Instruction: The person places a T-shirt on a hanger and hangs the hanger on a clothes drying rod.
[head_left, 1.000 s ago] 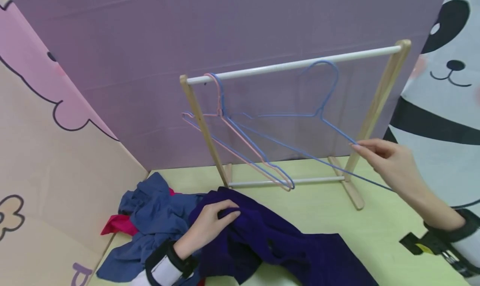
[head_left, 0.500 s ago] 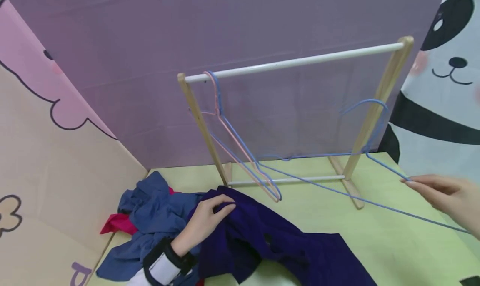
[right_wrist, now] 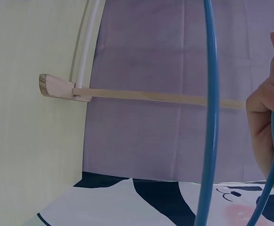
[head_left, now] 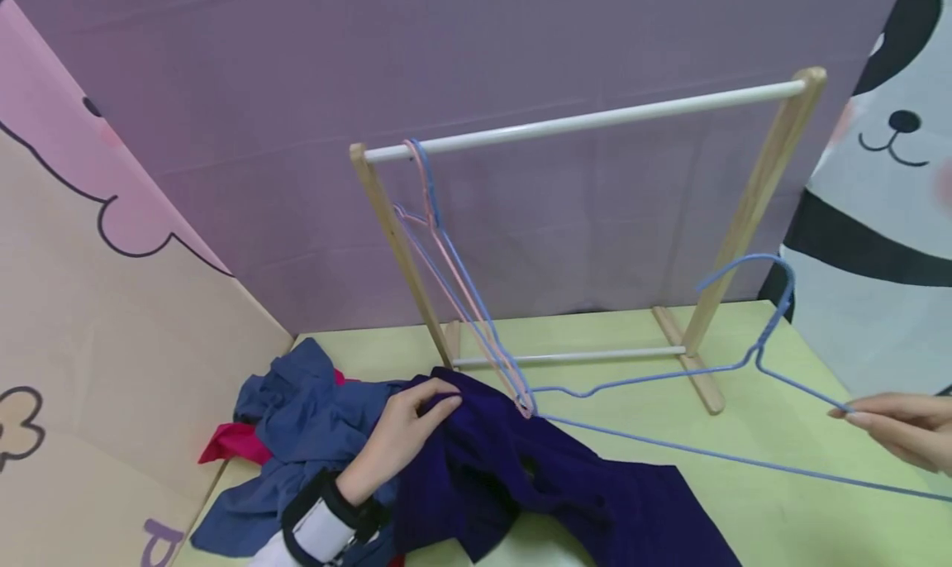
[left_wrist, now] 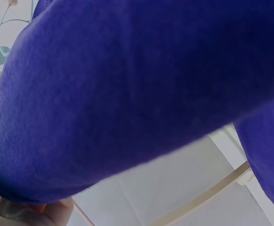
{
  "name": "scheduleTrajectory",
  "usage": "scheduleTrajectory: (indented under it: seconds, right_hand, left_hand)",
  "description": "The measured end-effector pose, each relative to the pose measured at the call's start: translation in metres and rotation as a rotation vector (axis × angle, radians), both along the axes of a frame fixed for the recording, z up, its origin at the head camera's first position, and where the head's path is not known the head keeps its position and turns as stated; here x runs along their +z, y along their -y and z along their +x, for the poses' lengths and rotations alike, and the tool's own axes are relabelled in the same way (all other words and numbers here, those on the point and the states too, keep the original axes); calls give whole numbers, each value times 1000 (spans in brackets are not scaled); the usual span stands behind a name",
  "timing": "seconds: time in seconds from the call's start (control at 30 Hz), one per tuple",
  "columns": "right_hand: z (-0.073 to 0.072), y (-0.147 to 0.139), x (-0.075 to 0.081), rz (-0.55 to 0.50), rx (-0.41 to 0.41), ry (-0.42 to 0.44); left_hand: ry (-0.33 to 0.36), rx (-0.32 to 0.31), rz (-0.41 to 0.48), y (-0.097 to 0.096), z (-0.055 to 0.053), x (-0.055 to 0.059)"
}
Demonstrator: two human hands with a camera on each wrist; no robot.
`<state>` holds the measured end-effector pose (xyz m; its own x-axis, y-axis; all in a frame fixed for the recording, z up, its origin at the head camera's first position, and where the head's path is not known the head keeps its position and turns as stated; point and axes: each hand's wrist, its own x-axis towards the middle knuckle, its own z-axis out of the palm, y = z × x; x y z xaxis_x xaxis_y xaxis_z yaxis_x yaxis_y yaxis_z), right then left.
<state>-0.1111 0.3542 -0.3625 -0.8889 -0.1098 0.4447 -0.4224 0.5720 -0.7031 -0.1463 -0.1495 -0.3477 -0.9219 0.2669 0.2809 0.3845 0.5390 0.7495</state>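
My left hand (head_left: 402, 435) grips the upper edge of a dark purple garment (head_left: 632, 501) on the table, thumb and fingers pinching the cloth. In the left wrist view the purple cloth (left_wrist: 127, 94) covers most of the picture, and only parts of the fingers (left_wrist: 59, 212) show. At the right, my right hand (head_left: 903, 426) pinches one shoulder of a blue wire hanger (head_left: 773, 325). The hanger's hook points up, off the rack, and its bottom bar runs past the view's right edge. In the right wrist view the same hanger (right_wrist: 213, 94) crosses in front of the hand (right_wrist: 264, 108).
A small rack with a white rail (head_left: 587, 125) stands at the back. Pink and blue hangers (head_left: 461, 278) hang at its left end, their lower ends over the purple garment. Crumpled blue clothing (head_left: 312, 418) with a red piece (head_left: 236, 445) lies at the left wall.
My right hand has drawn the blue hanger off the rail, right and down toward me. The hanging hangers have swung, their lower ends shifting left. The left hand has stayed nearly still on the garment.
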Motion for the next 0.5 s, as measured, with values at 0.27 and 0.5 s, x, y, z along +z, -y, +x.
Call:
scheduleTrajectory:
  seconds: [0.27,0.5]
  right_hand:
    - [2,9,1,118,-87,212]
    - [-2,16,2,118,-25,267]
  left_hand:
    - [-11,-39,17,-2,1,1]
    - [-8,-153,-11,-2,2,-1]
